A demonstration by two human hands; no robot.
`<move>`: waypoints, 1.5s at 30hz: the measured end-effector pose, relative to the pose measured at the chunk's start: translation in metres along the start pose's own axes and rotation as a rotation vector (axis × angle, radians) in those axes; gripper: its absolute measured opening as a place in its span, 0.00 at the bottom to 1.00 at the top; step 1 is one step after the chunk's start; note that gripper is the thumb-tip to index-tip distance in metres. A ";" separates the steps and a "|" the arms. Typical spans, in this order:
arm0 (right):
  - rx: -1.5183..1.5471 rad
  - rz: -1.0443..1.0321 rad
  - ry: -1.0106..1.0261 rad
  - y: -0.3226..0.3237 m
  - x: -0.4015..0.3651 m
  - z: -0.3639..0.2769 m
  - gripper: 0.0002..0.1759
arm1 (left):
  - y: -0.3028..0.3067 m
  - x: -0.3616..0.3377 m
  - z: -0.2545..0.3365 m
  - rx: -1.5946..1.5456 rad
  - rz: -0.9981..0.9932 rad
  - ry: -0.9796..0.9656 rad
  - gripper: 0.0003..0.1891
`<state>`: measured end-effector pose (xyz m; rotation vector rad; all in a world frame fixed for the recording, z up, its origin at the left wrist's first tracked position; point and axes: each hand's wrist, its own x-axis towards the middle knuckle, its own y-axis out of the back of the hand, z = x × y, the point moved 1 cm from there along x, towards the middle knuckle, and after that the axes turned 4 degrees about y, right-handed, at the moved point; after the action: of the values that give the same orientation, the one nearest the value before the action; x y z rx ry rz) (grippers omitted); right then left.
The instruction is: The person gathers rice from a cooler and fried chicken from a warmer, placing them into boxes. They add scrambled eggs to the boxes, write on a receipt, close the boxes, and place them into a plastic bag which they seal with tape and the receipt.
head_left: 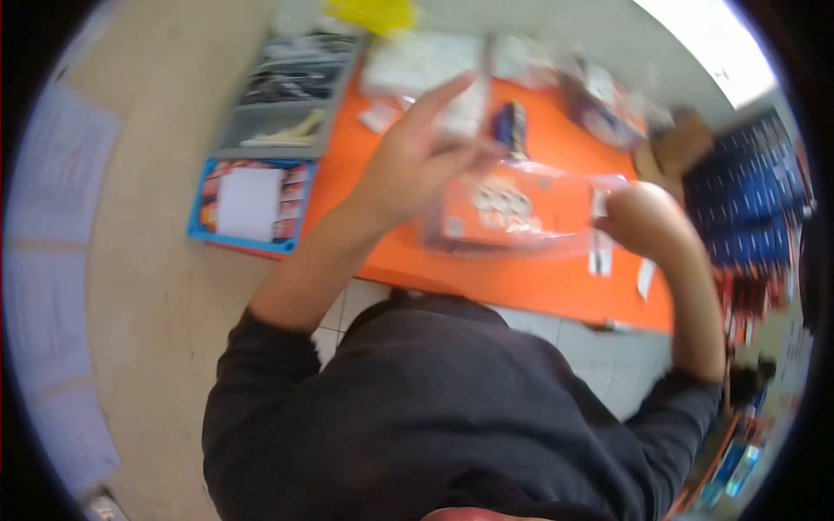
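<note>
— Whereabouts of the clear plastic packet point(512, 208)?
— Held just above the orange table point(521, 291), between both hands, mid-view. Stretched roughly flat, with something orange and white inside (print too blurred to read).
— And the left hand point(417, 161)?
— Half open: forefinger stretched up and away, thumb and lower fingers nipping the packet's upper left corner, as far as the blur allows.
— The right hand point(643, 221)?
— Curled into a fist, clamped on the packet's right end.
— Anything else on the table?
— Behind the packet, a small dark blue item point(511, 126). Farther back, white packs point(417, 65). Just below the right hand, a few small white tags point(599, 259), flat on the orange top.
— Off to the left?
— A blue-rimmed box point(205, 204) with a white sheet on top, at the table's left corner. Beyond it, a grey compartment tray point(291, 87) with dark and pale pieces inside. Past that, a splash of yellow point(373, 13), impossible to identify.
— To the right?
— Dark blue racks point(756, 191), well apart from the hands. Beside them, a brown shape point(678, 143), too smeared to name.
</note>
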<state>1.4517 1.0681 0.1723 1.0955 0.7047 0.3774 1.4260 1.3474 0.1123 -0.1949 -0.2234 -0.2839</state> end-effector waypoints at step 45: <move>0.810 0.596 0.060 0.127 0.033 -0.089 0.25 | 0.019 0.023 0.097 0.711 -0.311 -0.501 0.15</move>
<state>1.4218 1.2020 0.2517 2.0850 0.5772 0.6584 1.4348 1.3813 0.2072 0.4857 -0.8369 -0.4440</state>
